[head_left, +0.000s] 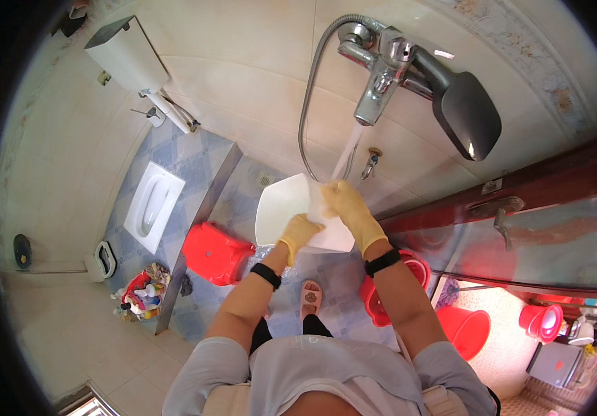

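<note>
A white, square-sided plastic bin is tilted in front of me, below the wall faucet. A stream of water runs from the spout down toward the bin and my right glove. My left hand, in a yellow rubber glove, is closed on the bin's near side. My right hand, gloved the same way, is closed at its upper right edge; the fingertips are partly hidden. Both wrists carry black bands.
A red plastic stool stands left of my feet, and a red basin is beneath my right forearm. A black shower head juts from the wall. On the raised tiled step are a squat toilet and several bottles. A door borders the right.
</note>
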Tool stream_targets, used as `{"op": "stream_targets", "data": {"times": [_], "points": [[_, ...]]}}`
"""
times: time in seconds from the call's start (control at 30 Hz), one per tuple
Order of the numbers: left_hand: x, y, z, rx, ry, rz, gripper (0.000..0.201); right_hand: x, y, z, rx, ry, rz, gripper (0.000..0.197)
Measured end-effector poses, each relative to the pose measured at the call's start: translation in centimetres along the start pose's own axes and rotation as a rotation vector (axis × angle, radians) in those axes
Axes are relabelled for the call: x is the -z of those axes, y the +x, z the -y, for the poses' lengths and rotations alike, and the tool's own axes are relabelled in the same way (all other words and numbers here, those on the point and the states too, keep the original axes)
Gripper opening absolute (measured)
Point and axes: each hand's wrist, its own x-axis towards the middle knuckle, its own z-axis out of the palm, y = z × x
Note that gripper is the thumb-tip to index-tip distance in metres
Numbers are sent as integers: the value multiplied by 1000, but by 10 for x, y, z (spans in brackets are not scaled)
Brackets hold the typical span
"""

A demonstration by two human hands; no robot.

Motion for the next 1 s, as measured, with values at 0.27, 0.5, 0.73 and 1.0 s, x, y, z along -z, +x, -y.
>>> {"op": "stream_targets", "data": {"times": [0.27,0.5,0.73,1.0], "points": [[25,10,-68,-94,-301,111,44,25,-42,79,194,564,17,11],[16,49,-41,-170,-197,-41,63,62,-169,197,1060,-570,-553,26],[30,-5,-91,-291,770,-27,25,126,-209,271,1058,-504,-882,44],[11,-70,-76,-595,1086,52,18,150,-178,237,1265,-862,-998,48]]}}
